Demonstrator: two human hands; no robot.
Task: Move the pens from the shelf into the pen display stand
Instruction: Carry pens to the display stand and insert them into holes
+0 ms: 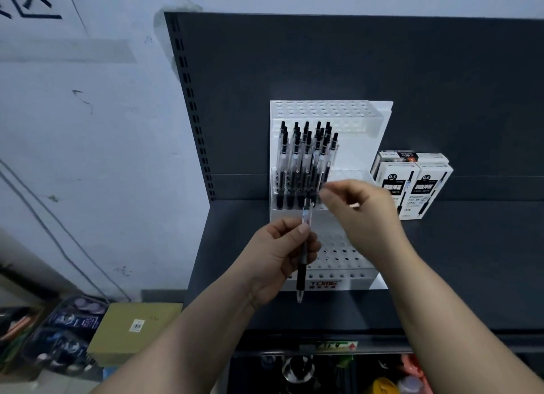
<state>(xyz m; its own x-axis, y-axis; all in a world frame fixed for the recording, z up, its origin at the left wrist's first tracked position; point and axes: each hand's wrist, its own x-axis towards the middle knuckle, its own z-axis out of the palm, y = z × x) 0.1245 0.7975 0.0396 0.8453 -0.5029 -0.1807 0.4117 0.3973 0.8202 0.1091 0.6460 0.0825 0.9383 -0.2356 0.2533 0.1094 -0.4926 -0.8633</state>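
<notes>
A white tiered pen display stand point(332, 111) stands on the dark shelf point(459, 264). Several clear pens with black clickers point(306, 155) stand upright in the left part of its middle tier. My left hand point(273, 258) grips one more pen point(300, 276) in front of the stand's lower tier, held upright with the black grip and tip pointing down. My right hand point(362, 214) reaches in from the right. Its thumb and fingertips pinch together at the lower barrel of the rightmost pen point(332, 149) in the stand.
White pen boxes point(412, 181) are stacked on the shelf just right of the stand. The shelf's dark back panel point(382, 64) rises behind. A cardboard box point(132, 329) and packaged goods point(64, 334) lie on the floor at the lower left. Other goods show on the shelf below point(382, 382).
</notes>
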